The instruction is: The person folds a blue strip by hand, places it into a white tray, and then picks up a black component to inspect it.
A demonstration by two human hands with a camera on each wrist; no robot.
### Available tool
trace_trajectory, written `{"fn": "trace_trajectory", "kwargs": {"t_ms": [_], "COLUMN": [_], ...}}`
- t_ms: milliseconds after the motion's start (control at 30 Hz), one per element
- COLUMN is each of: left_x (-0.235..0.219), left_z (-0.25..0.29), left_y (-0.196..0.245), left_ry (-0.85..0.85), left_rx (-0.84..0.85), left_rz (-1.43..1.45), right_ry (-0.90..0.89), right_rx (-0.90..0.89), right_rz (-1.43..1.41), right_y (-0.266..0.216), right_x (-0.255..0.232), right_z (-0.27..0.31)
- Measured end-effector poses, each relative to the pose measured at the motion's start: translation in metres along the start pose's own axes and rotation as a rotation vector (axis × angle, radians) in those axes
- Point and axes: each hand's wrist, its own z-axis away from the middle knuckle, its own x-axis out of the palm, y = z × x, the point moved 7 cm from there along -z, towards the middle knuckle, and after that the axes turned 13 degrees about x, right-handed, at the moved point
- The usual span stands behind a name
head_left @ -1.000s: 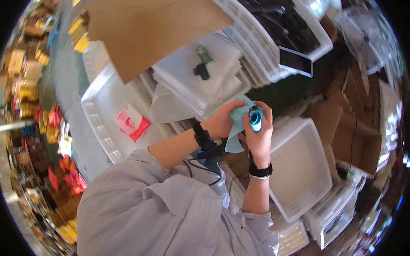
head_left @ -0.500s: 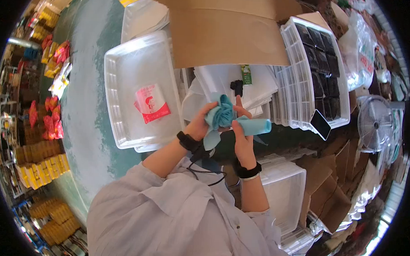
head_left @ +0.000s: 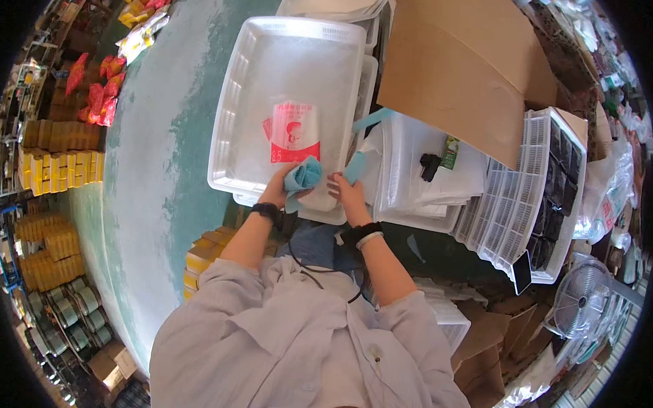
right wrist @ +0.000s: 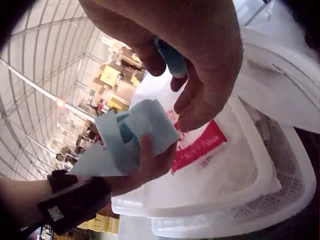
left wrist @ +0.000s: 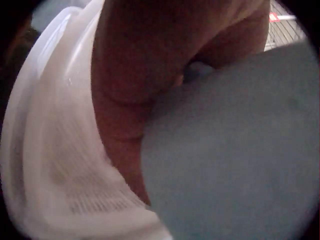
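Observation:
In the head view my left hand grips a bunched light blue cloth over the near rim of a white plastic tray. My right hand, a little to its right, pinches a light blue tube-like piece. A red and white packet lies in the tray just beyond both hands. The right wrist view shows the blue piece between my curled fingers and the cloth in my left hand above the packet. The cloth fills most of the left wrist view.
A big cardboard sheet lies at the back right. To the right are stacked white trays with a small black item, a slotted tray of dark cells, a phone and a fan. Yellow boxes line the floor at left.
The view swung left, and both hands came down to the near edge of the tray with the red packet. The cloth came off the tube into the left hand.

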Motion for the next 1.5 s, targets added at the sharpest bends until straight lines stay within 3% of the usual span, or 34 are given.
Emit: {"fn": "trace_trajectory", "kwargs": {"t_ms": [33,100,200,267,300,333,433,500,600,667,733,767,833,900,967,1067,1167,1233,1333,1433,1500], "left_x": [-0.007,-0.032,-0.073,-0.089,-0.098,-0.091,-0.086,-0.111,-0.14,-0.12,-0.091,-0.079,-0.079,-0.066,-0.06,-0.06,-0.064,-0.058,-0.052,-0.061,-0.062], "left_z": [-0.002,-0.023,-0.069,-0.081,-0.087,-0.082,-0.078,-0.092,-0.105,-0.093,-0.078,-0.072,-0.075,-0.072,-0.07,-0.07,-0.069,-0.066,-0.063,-0.059,-0.064], "left_y": [0.001,-0.002,-0.009,-0.012,-0.009,-0.007,-0.001,-0.019,-0.033,-0.008,0.015,0.021,0.013,0.006,-0.004,-0.009,-0.008,-0.003,0.004,0.0,0.001], "left_ry": [0.042,0.065,-0.031,0.099,0.121,0.111,0.023,-0.091,-0.11,0.024,0.104,0.12,0.113,0.056,0.021,-0.014,-0.057,-0.004,0.045,0.071,0.08], "left_rx": [-0.129,-0.159,0.065,0.018,0.088,0.03,-0.058,-0.007,0.169,0.216,0.248,0.255,0.254,0.207,0.148,0.141,0.262,0.19,0.115,0.099,0.128], "left_rz": [0.089,0.027,-0.535,-0.631,-0.833,-0.951,-1.255,-1.381,-1.184,-1.258,-1.276,-1.258,-1.205,-1.269,-1.307,-1.397,-1.401,-1.405,-1.386,-1.34,-1.29], "right_ry": [0.059,0.106,0.183,0.214,0.224,0.235,0.408,0.43,0.465,0.448,0.374,0.392,0.562,0.7,0.756,0.772,0.808,0.882,0.877,0.758,0.657], "right_rx": [0.057,0.152,0.242,0.262,0.262,0.26,-0.179,-0.187,-0.286,-0.431,-0.599,-0.463,-0.658,-0.659,-0.731,-0.784,-0.786,-0.757,-0.553,-0.454,-0.668], "right_rz": [0.029,0.178,0.366,0.471,0.516,0.561,0.996,1.133,1.393,1.378,1.161,1.153,0.939,0.999,1.167,1.379,1.539,1.602,1.656,1.78,1.531], "right_y": [0.014,0.034,0.048,0.047,0.042,0.04,0.022,0.008,0.003,-0.02,-0.083,-0.109,-0.161,-0.183,-0.199,-0.211,-0.216,-0.218,-0.219,-0.206,-0.205], "right_x": [-0.002,-0.004,-0.005,0.0,0.004,0.006,0.012,0.019,0.039,0.052,0.066,0.053,0.008,-0.036,-0.045,-0.043,-0.032,-0.026,-0.03,-0.036,-0.038], "right_z": [-0.013,-0.036,-0.052,-0.06,-0.062,-0.065,-0.086,-0.091,-0.092,-0.093,-0.074,-0.083,-0.105,-0.149,-0.179,-0.228,-0.264,-0.283,-0.308,-0.305,-0.281]}}
